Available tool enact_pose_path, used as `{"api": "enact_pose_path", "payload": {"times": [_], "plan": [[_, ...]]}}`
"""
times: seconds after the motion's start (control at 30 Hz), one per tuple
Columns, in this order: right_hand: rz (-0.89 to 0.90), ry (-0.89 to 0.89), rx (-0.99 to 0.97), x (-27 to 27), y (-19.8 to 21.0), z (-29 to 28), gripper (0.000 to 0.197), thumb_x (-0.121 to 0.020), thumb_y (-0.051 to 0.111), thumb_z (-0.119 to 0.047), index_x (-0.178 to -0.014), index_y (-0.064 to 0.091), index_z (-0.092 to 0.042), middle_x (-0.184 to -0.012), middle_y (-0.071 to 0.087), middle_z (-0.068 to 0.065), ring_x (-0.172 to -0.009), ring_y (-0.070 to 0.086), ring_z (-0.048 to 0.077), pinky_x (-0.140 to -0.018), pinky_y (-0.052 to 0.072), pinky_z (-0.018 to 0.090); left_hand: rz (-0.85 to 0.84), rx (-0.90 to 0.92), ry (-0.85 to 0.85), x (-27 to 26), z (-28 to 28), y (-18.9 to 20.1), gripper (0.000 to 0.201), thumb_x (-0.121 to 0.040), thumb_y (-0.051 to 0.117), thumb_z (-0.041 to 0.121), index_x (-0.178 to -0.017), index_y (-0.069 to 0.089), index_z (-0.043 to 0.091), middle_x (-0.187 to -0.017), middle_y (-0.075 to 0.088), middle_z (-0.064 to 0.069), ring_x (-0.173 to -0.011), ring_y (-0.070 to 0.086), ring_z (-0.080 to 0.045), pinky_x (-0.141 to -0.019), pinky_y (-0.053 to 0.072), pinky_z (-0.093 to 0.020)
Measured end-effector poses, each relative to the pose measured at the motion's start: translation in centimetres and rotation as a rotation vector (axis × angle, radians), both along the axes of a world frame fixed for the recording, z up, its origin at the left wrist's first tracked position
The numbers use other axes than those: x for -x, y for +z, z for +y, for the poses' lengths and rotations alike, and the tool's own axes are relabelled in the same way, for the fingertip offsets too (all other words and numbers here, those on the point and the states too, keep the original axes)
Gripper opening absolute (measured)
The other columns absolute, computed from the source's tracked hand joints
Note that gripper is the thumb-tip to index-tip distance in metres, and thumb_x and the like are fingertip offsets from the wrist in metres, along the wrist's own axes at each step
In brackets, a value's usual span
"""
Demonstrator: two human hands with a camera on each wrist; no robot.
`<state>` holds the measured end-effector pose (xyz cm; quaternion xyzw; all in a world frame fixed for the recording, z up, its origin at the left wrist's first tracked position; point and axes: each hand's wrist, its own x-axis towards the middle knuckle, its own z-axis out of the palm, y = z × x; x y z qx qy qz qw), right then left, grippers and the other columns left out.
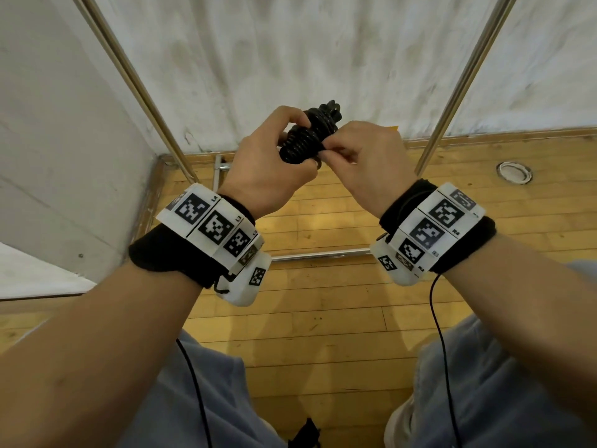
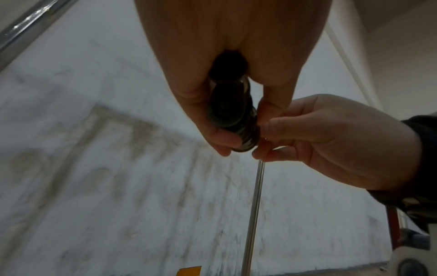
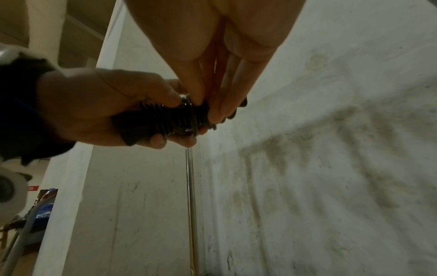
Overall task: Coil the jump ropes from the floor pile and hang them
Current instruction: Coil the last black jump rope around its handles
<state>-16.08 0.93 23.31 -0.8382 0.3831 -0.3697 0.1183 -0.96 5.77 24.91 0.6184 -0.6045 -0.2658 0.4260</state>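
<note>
Forearms fill the near edge of the head view, w/ marker-tagged wristbands (image 1: 210, 226) and thin black cables hanging toward the knees. Just beyond, both hands meet at chest height over the wooden floor (image 1: 323, 318). Left hand (image 1: 268, 166) has its fingers curled round the lower half of the jump rope (image 1: 305, 140), a tight black bundle wound turn on turn into a short ribbed cylinder; thumb on top, fingertips underneath. Right hand (image 1: 365, 163) pinches the side of the bundle between thumb and forefinger, prob. the loose end of the cord, other fingers folded in; the wrist views agree, tho the exact bit pinched is too dark to tell. Top of the bundle pokes out above both sets of fingers. Judging by looks: light, cord thin and springy, smooth enough to slip, so the wraps likely want to unwind if let go. Best hold is around the middle, across the turns, keeping the tail trapped. Farther off, past the fingertips, two metal rack poles (image 1: 465, 76) rise against the scuffed white wall (image 1: 290, 43).
</note>
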Motion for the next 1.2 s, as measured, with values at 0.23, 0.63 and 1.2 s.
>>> {"api": "enact_pose_path", "payload": {"times": [0.23,0.63,1.2], "plan": [[0.033,0.011,-0.044,0.1,0.4,0.1,0.005,-0.076,0.060,-0.018,-0.071,0.059,-0.016,-0.066,0.042,-0.010,-0.060,0.040,0.007,-0.059,0.029,0.011,0.060,-0.047,-0.077,-0.2,-0.1,0.0,0.038,-0.077,0.066,0.011,-0.094,0.050,0.041,-0.089,0.064,-0.002,-0.062,0.061,-0.013,-0.056,0.058,-0.032],[0.049,0.066,-0.064,1.1,0.8,-0.3,0.006,-0.075,0.062,-0.013,-0.074,0.058,-0.008,-0.073,0.046,-0.005,-0.067,0.046,0.014,-0.061,0.034,0.013,0.168,-0.083,-0.201,-0.2,-0.4,0.2,0.033,-0.087,0.064,0.007,-0.100,0.049,0.033,-0.093,0.059,-0.008,-0.071,0.064,-0.021,-0.062,0.059,-0.032],[-0.090,-0.003,0.062,0.6,-0.5,0.8,0.017,-0.078,0.063,-0.018,-0.088,0.064,-0.005,-0.088,0.060,0.007,-0.070,0.060,0.016,-0.065,0.056,0.036,0.173,-0.042,-0.154,0.9,-0.3,-0.1,0.029,-0.092,0.057,0.010,-0.095,0.042,0.034,-0.101,0.061,-0.014,-0.069,0.060,-0.022,-0.065,0.059,-0.047]]}}
